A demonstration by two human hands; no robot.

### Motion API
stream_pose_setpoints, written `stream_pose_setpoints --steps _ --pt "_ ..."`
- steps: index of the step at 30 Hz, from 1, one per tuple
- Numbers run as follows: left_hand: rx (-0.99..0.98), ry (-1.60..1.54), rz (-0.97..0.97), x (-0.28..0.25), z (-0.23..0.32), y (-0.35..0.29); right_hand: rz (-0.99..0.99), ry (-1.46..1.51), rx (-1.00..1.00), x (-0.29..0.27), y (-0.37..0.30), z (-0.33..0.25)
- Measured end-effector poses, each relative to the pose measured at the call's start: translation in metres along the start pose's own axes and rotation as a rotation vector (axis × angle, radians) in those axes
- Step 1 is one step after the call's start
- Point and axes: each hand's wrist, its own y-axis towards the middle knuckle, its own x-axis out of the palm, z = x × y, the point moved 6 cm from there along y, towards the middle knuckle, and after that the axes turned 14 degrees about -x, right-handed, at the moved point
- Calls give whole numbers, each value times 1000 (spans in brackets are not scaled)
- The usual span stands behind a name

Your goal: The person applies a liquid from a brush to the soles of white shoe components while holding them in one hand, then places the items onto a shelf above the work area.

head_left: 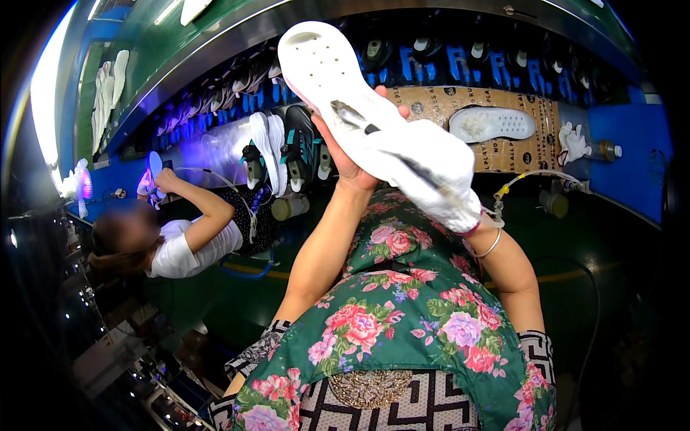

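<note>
- White shoe sole [323,61]: held raised in front of the person, above the conveyor line, inner face with its small holes turned toward the camera, toe end up and to the left.
- Left hand [343,154]: bare, supporting the sole from beneath; fingers clamped around its lower edge, thumb side just visible.
- Right hand [424,172]: in a white cloth glove, laid across the heel end of the sole; fingers closed over a thin tool or applicator (its tip is largely hidden, so its kind cannot be confirmed).
- Step in hand, as judged: treating or brushing the inner face of the sole, the work appearing to sit at the heel end.
- Next move, as judged: calls for a steady hold below while the gloved hand travels toward the toe without slipping off the edge.
- Desk [517,147]: brown-covered, just beyond the hands, carrying a second pale sole [492,123] and a spare glove [573,141].
- Rack of shoes [287,147] further left; another person [183,244] works there.
</note>
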Motion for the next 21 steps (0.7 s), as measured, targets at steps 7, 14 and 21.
stream_pose_setpoints --steps 7,14,21 --pt "-29 -1 127 -12 16 -4 -86 530 544 25 -19 18" --pt "-183 143 24 -9 32 -11 -273 248 282 15 -10 4" --pt "-345 393 -158 15 45 -2 -377 153 -24 25 -15 -14"
